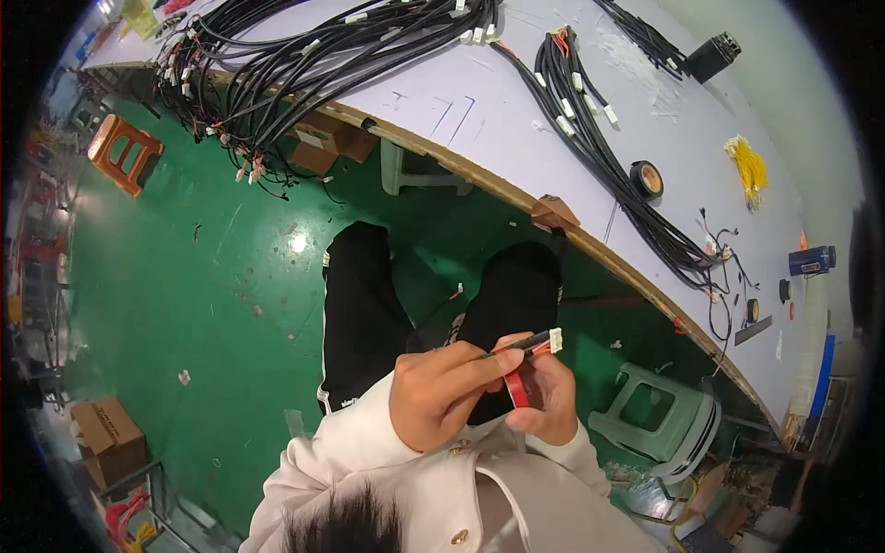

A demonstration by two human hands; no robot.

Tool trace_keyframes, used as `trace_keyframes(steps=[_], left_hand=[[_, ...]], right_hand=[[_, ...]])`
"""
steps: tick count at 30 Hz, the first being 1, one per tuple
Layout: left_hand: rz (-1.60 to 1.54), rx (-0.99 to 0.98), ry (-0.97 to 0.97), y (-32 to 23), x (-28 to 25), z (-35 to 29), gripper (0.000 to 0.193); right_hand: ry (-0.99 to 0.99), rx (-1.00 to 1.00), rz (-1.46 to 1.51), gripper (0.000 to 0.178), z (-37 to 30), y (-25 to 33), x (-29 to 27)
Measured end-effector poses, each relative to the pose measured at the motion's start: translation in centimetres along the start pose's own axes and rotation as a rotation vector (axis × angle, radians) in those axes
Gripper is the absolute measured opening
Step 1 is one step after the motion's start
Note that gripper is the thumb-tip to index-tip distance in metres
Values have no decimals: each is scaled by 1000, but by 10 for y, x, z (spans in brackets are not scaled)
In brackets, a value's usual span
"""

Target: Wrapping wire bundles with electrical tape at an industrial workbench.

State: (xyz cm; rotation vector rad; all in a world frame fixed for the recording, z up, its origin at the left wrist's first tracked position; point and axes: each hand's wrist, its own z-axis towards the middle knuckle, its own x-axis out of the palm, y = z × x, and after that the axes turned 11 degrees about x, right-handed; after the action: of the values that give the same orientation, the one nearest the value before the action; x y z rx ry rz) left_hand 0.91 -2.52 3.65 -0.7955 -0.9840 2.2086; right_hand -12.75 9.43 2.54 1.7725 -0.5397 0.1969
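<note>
Both of my hands meet above my lap, near the lower middle of the view. My left hand [447, 392] is closed, its thumb and fingers pinching a black cable [527, 342]. The cable's end points right and carries a white connector [556, 340] with short red and orange wires [541, 348] behind it. My right hand [550, 401] is closed around a red band that looks like a roll of tape [516, 389], just below the cable. Its fingers lie behind the cable end, close to the connector. Part of the roll is hidden by my fingers.
A white table [516, 120] runs diagonally ahead, bearing a large black cable bundle [323, 55], a second bundle [599, 166], a black tape roll [646, 179] and yellow wires [747, 172]. Stools stand at right [659, 419] and far left [127, 155]; a cardboard box [109, 438] sits lower left.
</note>
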Motion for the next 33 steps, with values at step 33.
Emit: trace_keyframes(steps=[33], left_hand=[[336, 143, 148, 12, 1, -10, 33]], right_hand=[[54, 52, 326, 59, -4, 30, 10]])
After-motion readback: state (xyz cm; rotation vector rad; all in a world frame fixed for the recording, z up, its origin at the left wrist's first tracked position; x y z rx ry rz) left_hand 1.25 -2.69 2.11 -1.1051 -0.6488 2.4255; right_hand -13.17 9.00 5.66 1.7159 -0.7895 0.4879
